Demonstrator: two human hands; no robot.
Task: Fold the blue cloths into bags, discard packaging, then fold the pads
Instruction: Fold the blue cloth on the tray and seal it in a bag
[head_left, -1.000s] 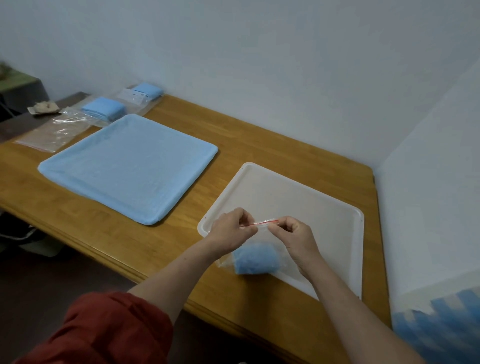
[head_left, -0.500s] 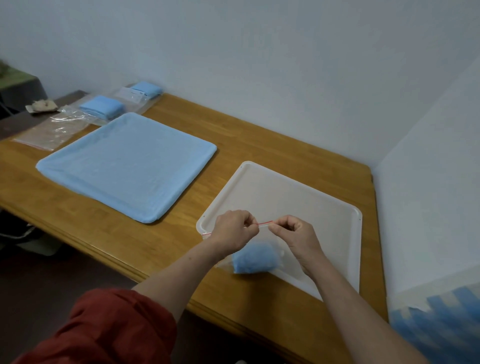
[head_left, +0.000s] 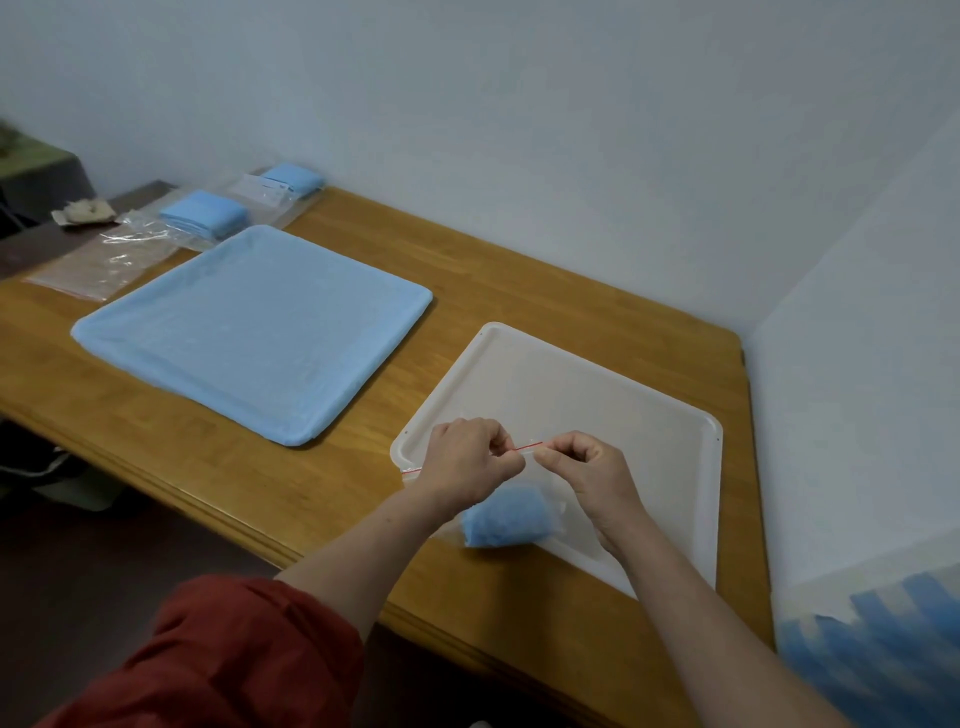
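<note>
We pinch red zip strip (head_left: 529, 447) w/ left hand (head_left: 470, 460) & right hand (head_left: 589, 470), taut, to seal blue cloth (head_left: 506, 521) in bag (head_left: 563, 508).

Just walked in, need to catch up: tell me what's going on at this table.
A person holds a clear bag with a blue cloth inside. The left hand and right hand pinch its red zip strip, close together, likely sealing it, over the near corner of a white tray. A large blue pad lies flat on the table, not yet folded. More folded blue cloths lie at the far left corner.
</note>
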